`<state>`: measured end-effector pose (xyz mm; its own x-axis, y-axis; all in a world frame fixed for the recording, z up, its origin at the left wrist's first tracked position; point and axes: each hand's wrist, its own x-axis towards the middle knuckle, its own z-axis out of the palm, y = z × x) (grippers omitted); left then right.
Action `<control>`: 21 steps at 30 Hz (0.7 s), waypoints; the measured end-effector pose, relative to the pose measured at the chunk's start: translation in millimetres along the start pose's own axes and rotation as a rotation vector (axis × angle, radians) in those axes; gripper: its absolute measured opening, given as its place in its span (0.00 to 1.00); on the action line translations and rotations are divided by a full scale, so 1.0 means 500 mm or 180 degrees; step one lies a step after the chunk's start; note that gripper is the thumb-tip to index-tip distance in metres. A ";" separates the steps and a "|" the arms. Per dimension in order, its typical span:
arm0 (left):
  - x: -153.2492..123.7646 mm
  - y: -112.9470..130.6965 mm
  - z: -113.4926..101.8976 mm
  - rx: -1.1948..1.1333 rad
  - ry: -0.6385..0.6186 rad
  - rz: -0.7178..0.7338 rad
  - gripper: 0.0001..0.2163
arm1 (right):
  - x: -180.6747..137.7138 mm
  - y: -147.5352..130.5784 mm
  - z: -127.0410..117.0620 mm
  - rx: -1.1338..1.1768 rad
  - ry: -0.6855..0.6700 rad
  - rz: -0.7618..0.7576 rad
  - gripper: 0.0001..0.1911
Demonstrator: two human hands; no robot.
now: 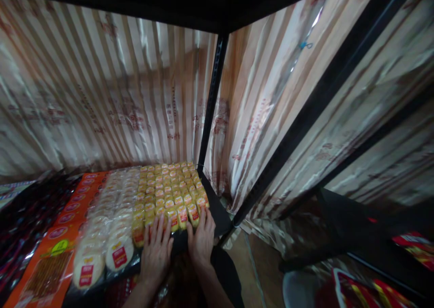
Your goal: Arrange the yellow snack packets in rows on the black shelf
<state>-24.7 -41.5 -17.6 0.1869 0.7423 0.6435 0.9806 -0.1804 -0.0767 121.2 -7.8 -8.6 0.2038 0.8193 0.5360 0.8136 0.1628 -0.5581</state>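
Rows of small yellow wrapped snack packs [167,190] with red and white labels fill the right end of a dark shelf. My left hand [156,244] lies against the front of these rows, fingers stretched out over the packs near the left side. At the right front corner, my right hand [201,238] touches the end packs with its fingers apart. Left of the yellow packs stand two rows of round white crackers [119,253] in clear wrap with red labels. Beyond them is a row of orange stick-snack bags [47,267].
Dark shiny packages [30,226] lie at the far left. A black metal post [212,100] rises behind the shelf's corner, with striped printed sheeting [142,86] around it. Another dark shelf [359,222] and red packages [366,290] are at lower right.
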 end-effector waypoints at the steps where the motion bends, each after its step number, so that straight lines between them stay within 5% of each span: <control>1: 0.003 0.002 0.002 0.0016 -0.0009 0.0100 0.28 | -0.005 0.002 -0.004 0.0049 -0.0032 0.0084 0.27; 14: 0.058 0.048 0.019 0.0007 0.0056 0.0706 0.23 | 0.003 0.022 0.010 0.0840 -0.0395 0.0386 0.15; 21: 0.110 0.081 0.036 -0.0208 -0.0002 0.0942 0.21 | 0.009 0.069 -0.004 0.0615 -0.0083 0.0156 0.18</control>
<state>26.2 3.7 1.3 0.4640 0.6516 0.6001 0.8776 -0.4301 -0.2116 151.5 0.3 -24.0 0.2243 0.8423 0.4901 0.6830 0.2228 -0.6956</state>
